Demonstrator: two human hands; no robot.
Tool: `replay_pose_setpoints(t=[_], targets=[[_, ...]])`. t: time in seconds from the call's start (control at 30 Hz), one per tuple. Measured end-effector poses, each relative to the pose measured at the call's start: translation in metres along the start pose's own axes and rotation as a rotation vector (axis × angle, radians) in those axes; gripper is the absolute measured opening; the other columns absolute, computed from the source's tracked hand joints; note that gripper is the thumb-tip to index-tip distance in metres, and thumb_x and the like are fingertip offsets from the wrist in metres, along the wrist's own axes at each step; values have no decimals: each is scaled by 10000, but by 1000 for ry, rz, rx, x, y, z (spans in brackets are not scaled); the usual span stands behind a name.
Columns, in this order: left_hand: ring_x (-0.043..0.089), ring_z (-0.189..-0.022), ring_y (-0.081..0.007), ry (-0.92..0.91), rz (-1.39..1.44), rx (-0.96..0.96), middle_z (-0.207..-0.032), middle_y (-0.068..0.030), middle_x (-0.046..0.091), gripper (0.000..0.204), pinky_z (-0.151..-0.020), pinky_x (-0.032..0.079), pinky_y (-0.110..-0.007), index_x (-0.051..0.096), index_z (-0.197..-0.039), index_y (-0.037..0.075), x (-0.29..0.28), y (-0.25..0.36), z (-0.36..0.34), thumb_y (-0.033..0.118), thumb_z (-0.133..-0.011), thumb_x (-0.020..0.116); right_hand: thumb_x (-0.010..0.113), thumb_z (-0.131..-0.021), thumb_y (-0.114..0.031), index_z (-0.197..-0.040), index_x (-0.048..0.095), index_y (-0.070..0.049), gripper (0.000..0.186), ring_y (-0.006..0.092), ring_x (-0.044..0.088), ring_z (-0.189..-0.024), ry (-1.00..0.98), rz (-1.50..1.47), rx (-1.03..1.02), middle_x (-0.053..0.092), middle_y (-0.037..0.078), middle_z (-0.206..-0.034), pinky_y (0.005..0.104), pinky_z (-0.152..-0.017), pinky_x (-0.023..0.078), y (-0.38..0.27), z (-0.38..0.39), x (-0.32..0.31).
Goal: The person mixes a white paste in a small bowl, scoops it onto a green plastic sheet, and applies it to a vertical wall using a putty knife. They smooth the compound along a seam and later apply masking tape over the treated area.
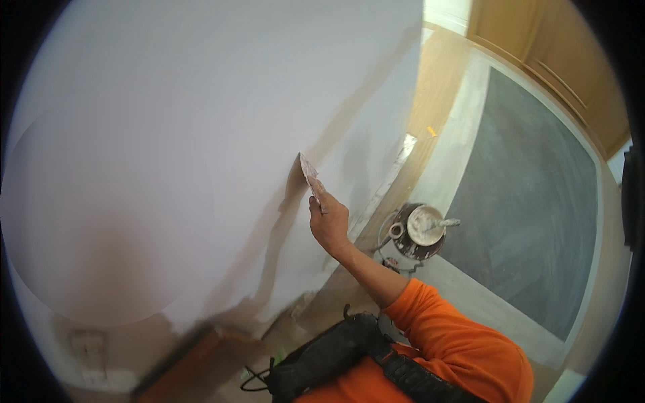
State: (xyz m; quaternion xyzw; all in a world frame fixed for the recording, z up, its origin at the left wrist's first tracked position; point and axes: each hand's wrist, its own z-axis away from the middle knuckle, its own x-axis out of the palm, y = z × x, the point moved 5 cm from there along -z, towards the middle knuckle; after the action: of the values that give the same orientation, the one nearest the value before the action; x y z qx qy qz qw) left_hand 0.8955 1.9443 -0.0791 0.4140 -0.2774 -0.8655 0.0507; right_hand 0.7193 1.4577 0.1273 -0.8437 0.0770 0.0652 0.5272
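Note:
My right hand [329,221], at the end of a bare forearm and an orange sleeve, is closed round the handle of a putty knife [308,166]. The knife's blade is smeared with white and its tip is at the smooth white wall [201,87]; I cannot tell how firmly it presses. Below and to the right of the hand stands a round tub of white filler [422,228] with a white-smeared tool [447,223] lying across it. The tub rests on a dark, stained round appliance or bucket [410,250]. My left hand is out of view.
A dark grey rug [531,195] with a pale border lies on the wooden floor at right. Wooden cabinet doors [557,60] stand beyond it. A white strip [403,153] runs along the wall's foot. At lower left are a wall outlet [89,349] and a blurred orange-brown object [195,363].

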Motion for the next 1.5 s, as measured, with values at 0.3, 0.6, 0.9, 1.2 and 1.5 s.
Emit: replay_pose_setpoints(t=[0.3, 0.6, 0.9, 1.2, 1.5], targets=[[656, -869, -300, 66, 127, -220, -976, -183, 715, 508, -813, 522, -414, 668, -1257, -27, -43, -203, 110, 284, -856, 639, 653, -816, 28, -1502, 499, -82, 712, 422, 666, -1161, -265, -17, -23, 586, 226, -1438, 430, -961, 562, -120, 202, 82], [650, -858, -297, 39, 205, -200, -969, -181, 712, 510, -807, 520, -413, 668, -1253, -30, -36, -260, 122, 287, -854, 638, 652, -946, -65, -1146, 694, -13, 211, 423, 711, -932, -156, -78, -17, 723, 248, -1020, 474, -803, 556, -134, 216, 45], [615, -823, -293, 180, 314, -269, -936, -174, 695, 501, -772, 493, -398, 658, -1187, -58, -37, -236, 130, 295, -830, 657, 496, -931, 15, -1156, 468, 140, 259, 345, 647, -1050, -243, -1124, 1326, 563, 247, -1169, 453, -949, 655, -119, 210, 75], [656, -948, -330, 161, 124, -207, -1065, -222, 705, 584, -908, 495, -404, 636, -1229, -67, -52, -270, 113, 322, -795, 668, 464, -957, 54, -1033, 467, 167, 136, 392, 632, -1088, -229, -1269, 1531, 542, 274, -1180, 444, -984, 650, -155, 225, 122], [634, -1100, -290, 0, 425, -53, -1226, -159, 681, 419, -966, 470, -371, 604, -1319, -51, -75, -62, 104, 162, -958, 596, 487, -941, -1, -1181, 476, 136, 276, 333, 674, -1032, 86, -1328, 1086, 613, 210, -1141, 405, -884, 654, -48, 114, -7]])
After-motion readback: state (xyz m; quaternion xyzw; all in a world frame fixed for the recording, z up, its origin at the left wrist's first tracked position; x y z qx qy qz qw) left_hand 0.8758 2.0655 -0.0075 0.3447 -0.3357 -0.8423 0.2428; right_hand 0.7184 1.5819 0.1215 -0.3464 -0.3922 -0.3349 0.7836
